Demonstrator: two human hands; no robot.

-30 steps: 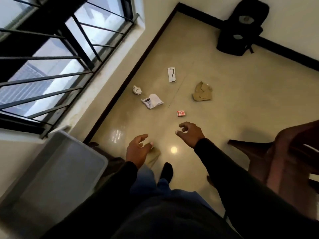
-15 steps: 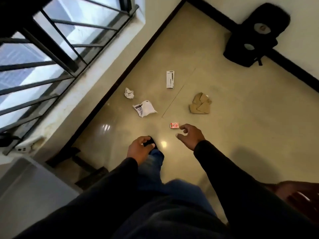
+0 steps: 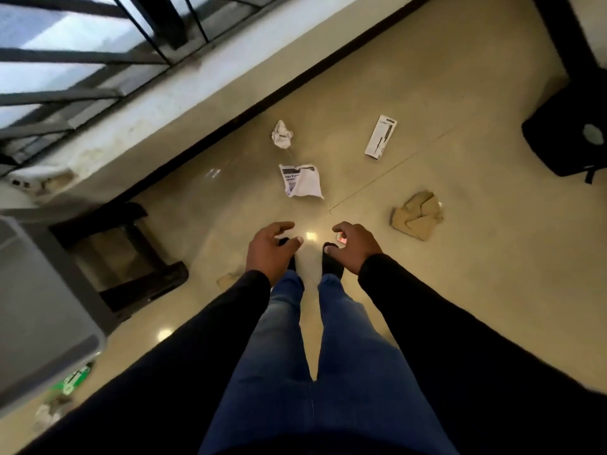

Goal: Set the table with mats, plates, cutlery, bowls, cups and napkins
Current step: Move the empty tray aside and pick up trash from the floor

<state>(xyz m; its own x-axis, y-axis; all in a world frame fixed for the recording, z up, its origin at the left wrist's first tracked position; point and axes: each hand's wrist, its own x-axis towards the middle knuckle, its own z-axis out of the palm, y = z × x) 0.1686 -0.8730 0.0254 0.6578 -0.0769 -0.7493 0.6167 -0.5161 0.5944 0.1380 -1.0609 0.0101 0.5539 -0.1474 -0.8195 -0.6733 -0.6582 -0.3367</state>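
Observation:
No mat, plate, cutlery, bowl, cup or napkin shows in the head view. I look straight down at a beige tiled floor over my jeans and dark shoes. My left hand (image 3: 270, 250) hangs in front of me with loosely curled fingers and holds nothing. My right hand (image 3: 356, 247) hangs beside it, also loosely curled and holding nothing. A grey table edge (image 3: 42, 310) sits at the lower left.
Litter lies on the floor: a crumpled white paper (image 3: 281, 134), a printed white bag (image 3: 301, 180), a small white box (image 3: 381, 136), torn brown cardboard (image 3: 417, 215), a small red wrapper (image 3: 341, 238). A black backpack (image 3: 571, 133) stands at right. A barred window runs along the left wall.
The view has tilted down and turned; I have stepped forward, both feet now side by side. The brown chair has left the frame. Both hands stay loose, now closer together.

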